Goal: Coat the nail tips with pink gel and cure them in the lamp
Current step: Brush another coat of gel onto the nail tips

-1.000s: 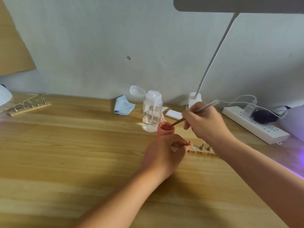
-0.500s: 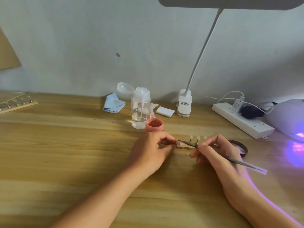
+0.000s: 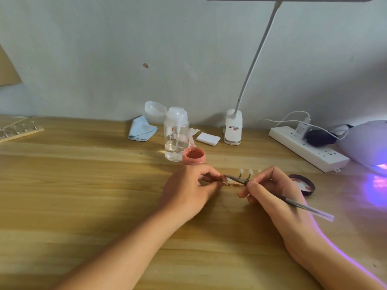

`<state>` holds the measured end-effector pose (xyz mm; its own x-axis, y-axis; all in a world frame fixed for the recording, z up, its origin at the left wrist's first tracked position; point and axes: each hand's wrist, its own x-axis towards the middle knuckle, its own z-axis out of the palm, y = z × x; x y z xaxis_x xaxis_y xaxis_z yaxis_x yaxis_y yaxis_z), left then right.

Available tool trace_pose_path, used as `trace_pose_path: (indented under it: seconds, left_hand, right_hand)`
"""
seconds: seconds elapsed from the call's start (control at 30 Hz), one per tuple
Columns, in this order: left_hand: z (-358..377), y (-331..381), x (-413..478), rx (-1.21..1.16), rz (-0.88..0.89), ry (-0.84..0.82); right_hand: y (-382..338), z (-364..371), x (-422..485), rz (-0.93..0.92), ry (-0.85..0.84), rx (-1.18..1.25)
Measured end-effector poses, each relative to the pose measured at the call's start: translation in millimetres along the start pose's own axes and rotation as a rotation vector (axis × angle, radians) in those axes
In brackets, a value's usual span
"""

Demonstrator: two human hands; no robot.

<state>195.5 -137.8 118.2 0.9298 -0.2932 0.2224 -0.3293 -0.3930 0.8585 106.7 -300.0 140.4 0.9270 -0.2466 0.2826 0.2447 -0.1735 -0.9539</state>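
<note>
My left hand (image 3: 189, 188) pinches the left end of a wooden strip (image 3: 232, 184) that carries nail tips (image 3: 250, 171) on small metal stands. My right hand (image 3: 272, 190) grips a slim gel brush (image 3: 303, 206) like a pen. The bristle end of the brush touches a nail tip (image 3: 226, 180) right beside my left fingertips. An open jar of pink gel (image 3: 193, 156) stands just behind my left hand. Its dark lid (image 3: 304, 185) lies upside down to the right of my right hand. The lilac curing lamp (image 3: 365, 143) glows purple at the far right.
A clear pump bottle (image 3: 176, 139) stands behind the jar, with a blue cloth (image 3: 142, 128) and white pads (image 3: 207, 138) near the wall. A clip-on desk lamp (image 3: 232, 127) and a white power strip (image 3: 307, 150) sit at the back right. Another strip of stands (image 3: 19, 130) lies far left.
My right hand left the pink jar, swung down to the right of the strip and set the brush tip against a nail tip. In the last half second both hands stayed almost still.
</note>
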Motion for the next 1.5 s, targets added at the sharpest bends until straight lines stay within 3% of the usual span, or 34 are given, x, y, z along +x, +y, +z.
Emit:
trace_pose_path:
  seconds: [1.5]
  left_hand:
    - [-3.6,8.5,-3.5,-0.147,-0.016,-0.07]
  right_hand:
    - [0.0,0.6,-0.4,-0.012,-0.039,-0.001]
